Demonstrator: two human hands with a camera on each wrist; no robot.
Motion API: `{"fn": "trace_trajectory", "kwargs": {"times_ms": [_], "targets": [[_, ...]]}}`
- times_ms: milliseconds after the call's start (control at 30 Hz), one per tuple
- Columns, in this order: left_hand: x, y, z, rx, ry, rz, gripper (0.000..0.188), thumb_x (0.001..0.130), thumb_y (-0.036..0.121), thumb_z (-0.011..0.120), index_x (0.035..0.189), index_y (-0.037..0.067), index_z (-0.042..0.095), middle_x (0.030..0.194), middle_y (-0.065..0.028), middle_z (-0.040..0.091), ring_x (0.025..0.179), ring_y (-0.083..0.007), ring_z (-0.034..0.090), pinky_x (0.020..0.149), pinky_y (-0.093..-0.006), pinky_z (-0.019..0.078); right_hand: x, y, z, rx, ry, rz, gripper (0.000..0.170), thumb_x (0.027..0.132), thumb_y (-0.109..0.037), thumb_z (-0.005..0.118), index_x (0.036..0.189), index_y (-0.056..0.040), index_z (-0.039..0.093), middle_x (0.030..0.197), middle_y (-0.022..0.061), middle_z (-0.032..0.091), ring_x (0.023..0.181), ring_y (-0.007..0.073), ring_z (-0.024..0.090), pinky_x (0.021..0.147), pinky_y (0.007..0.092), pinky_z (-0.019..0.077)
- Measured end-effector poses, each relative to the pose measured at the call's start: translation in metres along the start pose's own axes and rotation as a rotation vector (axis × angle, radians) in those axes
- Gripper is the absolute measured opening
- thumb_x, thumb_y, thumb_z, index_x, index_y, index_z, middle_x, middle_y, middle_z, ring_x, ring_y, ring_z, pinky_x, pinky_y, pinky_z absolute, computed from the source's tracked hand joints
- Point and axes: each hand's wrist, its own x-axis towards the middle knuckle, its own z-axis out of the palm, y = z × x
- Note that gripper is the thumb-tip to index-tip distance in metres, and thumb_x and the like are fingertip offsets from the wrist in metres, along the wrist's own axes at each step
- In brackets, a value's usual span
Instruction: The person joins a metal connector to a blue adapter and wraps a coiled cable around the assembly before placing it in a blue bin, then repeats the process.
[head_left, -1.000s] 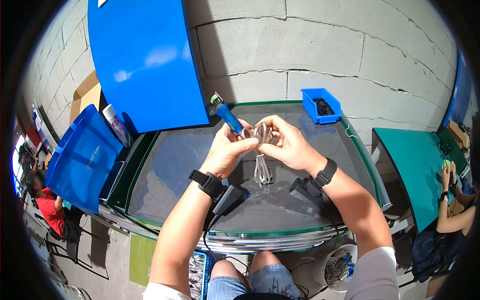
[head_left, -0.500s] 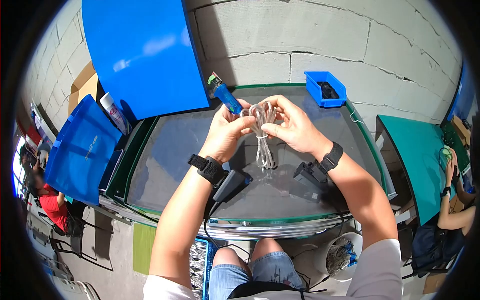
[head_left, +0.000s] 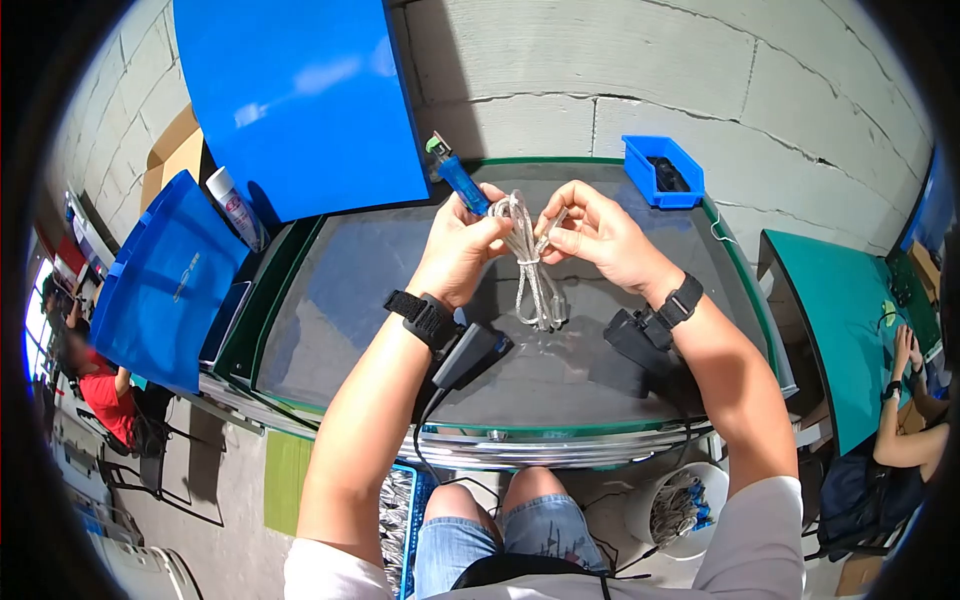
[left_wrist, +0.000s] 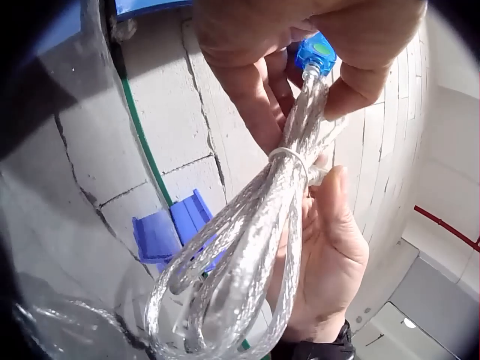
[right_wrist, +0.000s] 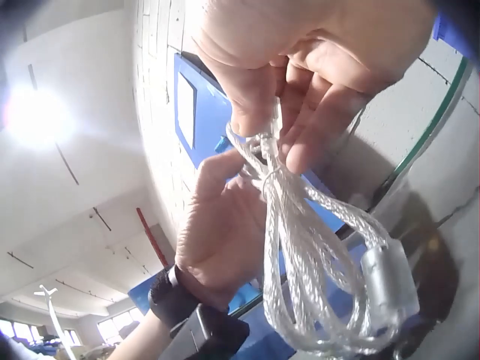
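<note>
A bundled silver braided cable [head_left: 529,270] hangs between the two hands, cinched by a thin white tie [left_wrist: 289,154]. My left hand [head_left: 455,247] grips the upper loops beside a translucent blue connector housing [head_left: 463,187], whose bare metal plug [head_left: 438,147] points up and away. With thumb and fingers my right hand [head_left: 603,238] pinches a small clear end piece [right_wrist: 275,124] just right of the loops. A clear ferrite bead [right_wrist: 390,281] sits on the cable low in the right wrist view. Part of the blue housing is hidden behind the left fingers.
Below the hands lies the dark table mat [head_left: 370,330]. A blue bin [head_left: 664,172] with black items stands at the back right; a spray can [head_left: 238,209] and blue bag [head_left: 165,285] are left. A white bucket [head_left: 715,535] of cables stands below right. Other people sit either side.
My right hand has drawn slightly away to the right from the coil, and the clear end piece now shows between its fingers. The left hand keeps its hold on the cable.
</note>
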Motion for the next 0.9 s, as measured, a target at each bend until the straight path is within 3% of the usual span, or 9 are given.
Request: {"fn": "trace_trajectory", "kwargs": {"times_ms": [67,167,300,400,467,600,700,900], "targets": [[0.0,0.002,0.0,-0.006,0.015,0.006,0.022,0.078,0.003,0.059,0.098,0.005,0.051,0.087,-0.0026,0.059,0.077,-0.0096,0.058,0.064,-0.0235,0.0476,0.0,0.001,-0.001,-0.001,0.003,0.004,0.02,0.088,-0.012,0.059,0.101,-0.0034,0.047,0.097,0.0063,0.055,0.089,0.0126,0.057,0.075,0.0274,0.0528],[0.0,0.003,-0.002,-0.034,-0.027,-0.043,0.028,0.079,0.004,0.058,0.105,0.005,0.048,0.099,-0.0044,0.058,0.091,-0.016,0.061,0.08,-0.0308,0.051,0.0,-0.007,0.002,0.027,0.034,0.026,0.019,0.088,-0.011,0.058,0.102,-0.0033,0.047,0.098,0.0067,0.055,0.088,0.0132,0.058,0.076,0.0278,0.0529],[-0.002,0.006,0.005,-0.056,0.01,-0.039,0.032,0.08,0.009,0.063,0.108,0.004,0.049,0.1,-0.005,0.058,0.092,-0.0148,0.06,0.082,-0.0308,0.0504,-0.001,-0.013,0.005,0.047,0.071,0.015,0.018,0.088,-0.01,0.058,0.102,-0.0032,0.048,0.097,0.0068,0.055,0.087,0.013,0.058,0.076,0.0274,0.0528],[0.001,0.0,-0.001,-0.106,-0.095,-0.09,0.047,0.079,0.019,0.07,0.116,0.001,0.048,0.106,-0.0059,0.059,0.094,-0.0145,0.059,0.088,-0.0304,0.047,0.001,-0.011,0.006,0.079,0.092,-0.057,0.017,0.088,-0.009,0.057,0.101,-0.0032,0.048,0.097,0.0069,0.055,0.087,0.0124,0.058,0.076,0.0267,0.0527],[-0.003,0.002,0.007,-0.031,-0.239,-0.141,0.047,0.078,0.019,0.071,0.116,0.001,0.05,0.109,-0.0082,0.06,0.094,-0.016,0.059,0.088,-0.0315,0.0462,0.003,-0.007,0.008,0.076,0.148,-0.172,0.017,0.088,-0.009,0.058,0.102,-0.0029,0.048,0.094,0.006,0.055,0.086,0.0112,0.058,0.073,0.0254,0.0528],[-0.005,0.005,0.009,-0.032,-0.314,-0.194,0.044,0.078,0.018,0.072,0.113,0.001,0.053,0.102,-0.0089,0.063,0.089,-0.0182,0.061,0.085,-0.0338,0.0474,0.003,-0.009,0.008,-0.06,0.209,-0.186,0.015,0.089,-0.011,0.057,0.1,-0.002,0.052,0.091,0.0052,0.056,0.079,0.0091,0.058,0.068,0.0237,0.0523],[-0.002,-0.001,0.002,-0.06,-0.266,-0.168,0.033,0.081,0.016,0.068,0.106,0.001,0.054,0.091,-0.0072,0.062,0.085,-0.018,0.062,0.084,-0.0345,0.0488,0.002,-0.012,0.002,-0.195,0.273,-0.166,0.015,0.091,-0.016,0.056,0.095,-0.0016,0.059,0.078,0.0026,0.058,0.068,0.0064,0.056,0.062,0.0214,0.0498],[-0.002,0.001,0.001,-0.11,-0.289,-0.16,0.02,0.084,0.014,0.062,0.098,0.001,0.055,0.084,-0.0071,0.059,0.076,-0.0139,0.058,0.08,-0.0334,0.0515,-0.001,-0.015,0.003,0.041,0.189,-0.044,0.02,0.093,-0.023,0.053,0.093,-0.0036,0.057,0.072,0.0017,0.057,0.062,0.0079,0.056,0.056,0.0224,0.0484]]}}
